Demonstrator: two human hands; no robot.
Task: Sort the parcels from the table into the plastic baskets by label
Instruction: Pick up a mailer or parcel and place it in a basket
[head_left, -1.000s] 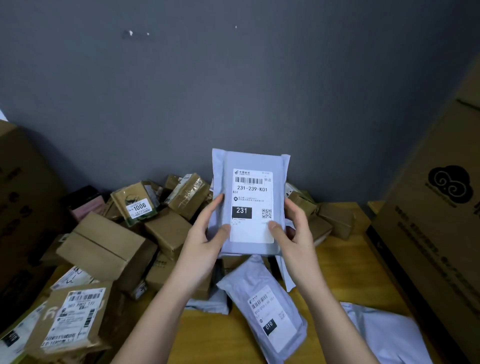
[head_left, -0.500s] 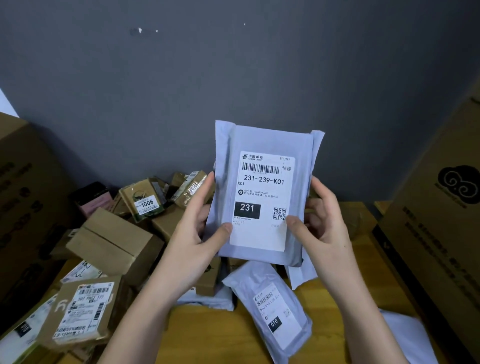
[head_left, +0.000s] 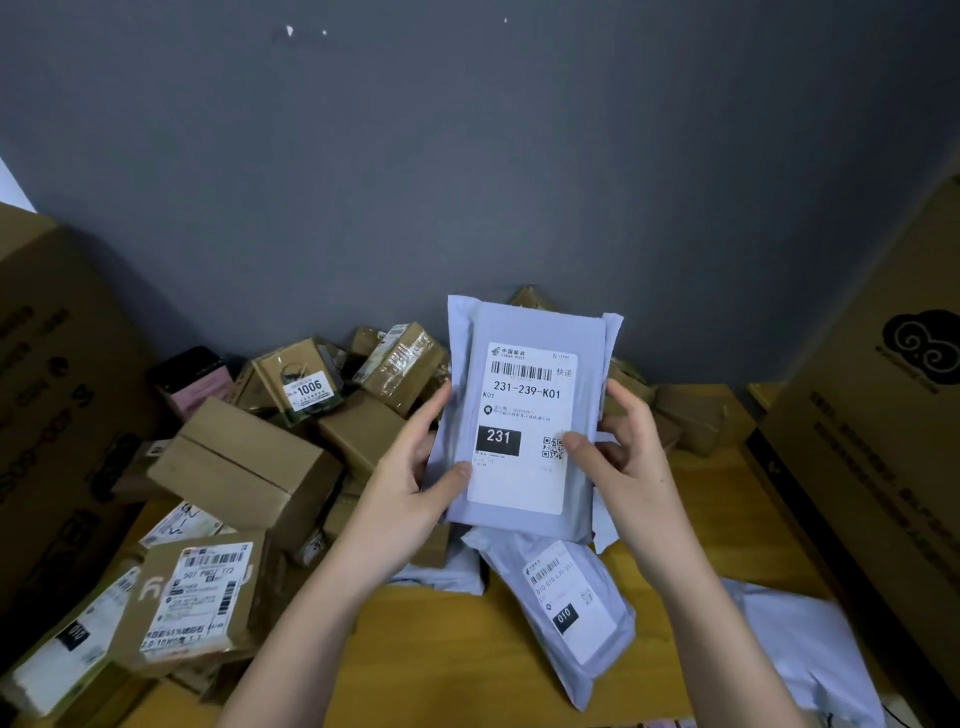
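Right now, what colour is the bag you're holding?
Pale lilac-grey bag with a white label; head view.

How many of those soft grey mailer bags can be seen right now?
4, maybe more hidden. One grey bag labelled 231 is held up by both hands; one labelled 010 lies below it; one partly hidden beside that; one at the table's right edge.

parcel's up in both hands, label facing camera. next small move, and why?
Probably carry the grey parcel off toward the basket for 231. Both the left hand and right hand grip it clear of the table, and its label reads 231 plainly. No basket is in view.
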